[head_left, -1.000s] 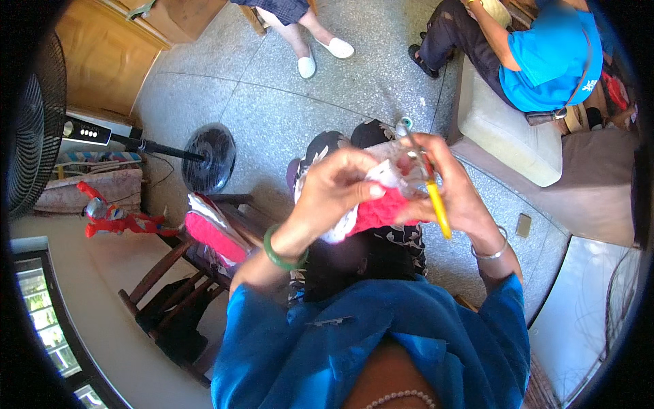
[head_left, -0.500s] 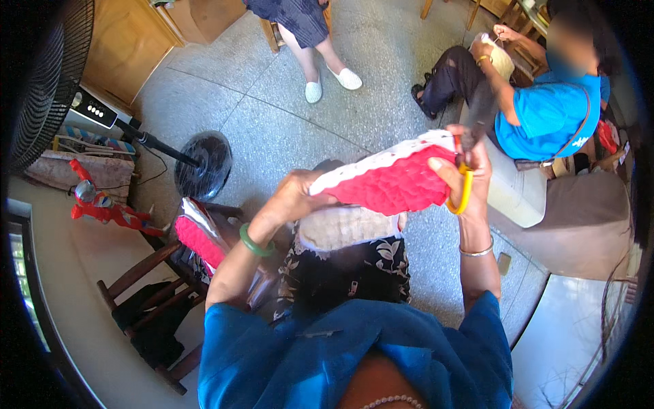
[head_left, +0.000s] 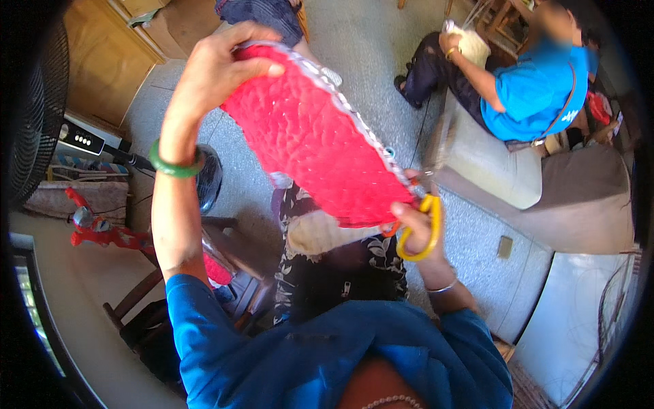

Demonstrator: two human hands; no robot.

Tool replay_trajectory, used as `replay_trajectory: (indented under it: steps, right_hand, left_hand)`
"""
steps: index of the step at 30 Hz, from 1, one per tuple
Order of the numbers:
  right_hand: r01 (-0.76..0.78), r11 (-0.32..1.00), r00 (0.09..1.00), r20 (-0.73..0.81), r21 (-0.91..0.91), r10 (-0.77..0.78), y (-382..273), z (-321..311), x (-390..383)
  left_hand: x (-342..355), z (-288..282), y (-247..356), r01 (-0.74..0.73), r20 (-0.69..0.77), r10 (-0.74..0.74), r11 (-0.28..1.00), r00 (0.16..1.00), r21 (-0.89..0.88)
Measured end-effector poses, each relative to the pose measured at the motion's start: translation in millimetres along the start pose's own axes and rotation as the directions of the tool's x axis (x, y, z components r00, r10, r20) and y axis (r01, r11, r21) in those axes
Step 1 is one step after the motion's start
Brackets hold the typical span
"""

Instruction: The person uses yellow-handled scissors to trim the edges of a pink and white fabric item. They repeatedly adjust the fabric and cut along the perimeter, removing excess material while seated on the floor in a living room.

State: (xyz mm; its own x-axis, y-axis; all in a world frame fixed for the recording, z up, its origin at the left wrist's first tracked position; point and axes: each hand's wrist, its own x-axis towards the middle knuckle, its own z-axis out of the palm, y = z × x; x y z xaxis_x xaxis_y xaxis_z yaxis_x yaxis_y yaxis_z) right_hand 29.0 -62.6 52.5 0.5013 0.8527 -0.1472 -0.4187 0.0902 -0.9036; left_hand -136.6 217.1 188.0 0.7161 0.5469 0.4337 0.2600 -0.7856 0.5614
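My left hand pinches the upper end of a red quilted fabric piece, with its thumb on the red face and its fingers behind. The piece hangs slantwise above my lap, and its white, dark-flecked edge runs along the upper right side. At the lower right end my right hand is closed on the fabric and on scissors with yellow handle loops. Their blades are blurred against the sofa. On my lap, below the red piece, lies a cream pad, partly hidden, over black floral cloth.
A pedestal fan and a red toy figure are at the left. On the right a person in a blue shirt sits on a beige sofa, holding a cream item. Another person's legs show at the top.
My left hand has risen to the upper left, and my right hand has come down. The red piece has swung from nearly level to a steep slant, its red face turned more fully to view.
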Motion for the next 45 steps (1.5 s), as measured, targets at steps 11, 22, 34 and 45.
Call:
replay_trajectory:
  steps: [11, 22, 34, 45]
  right_hand:
    - [-0.108, 0.99, 0.984, -0.131, 0.096, 0.12, 74.4, -14.4, -15.9]
    - [-0.002, 0.991, 0.999, -0.032, -0.137, -0.003, 74.7, -29.9, -28.0]
    - [0.233, 0.765, 0.871, 0.479, -0.601, 0.111, 21.0, -91.2, -30.0]
    - [0.42, 0.688, 0.853, 0.517, -0.591, -0.077, 4.2, -65.2, -36.6]
  left_hand:
    - [-216.3, 165.1, -20.3, 0.943, 0.987, -0.014, 0.297, 0.16, -0.149]
    - [-179.4, 227.8, 13.6, 0.463, 0.706, -0.366, -0.558, 0.606, -0.688]
    - [-191.2, 177.2, -21.4, 0.25, 0.5, -0.476, -0.494, 0.723, -0.832]
    - [-192.7, 177.4, -6.5, 0.262, 0.489, -0.454, -0.475, 0.744, -0.84]
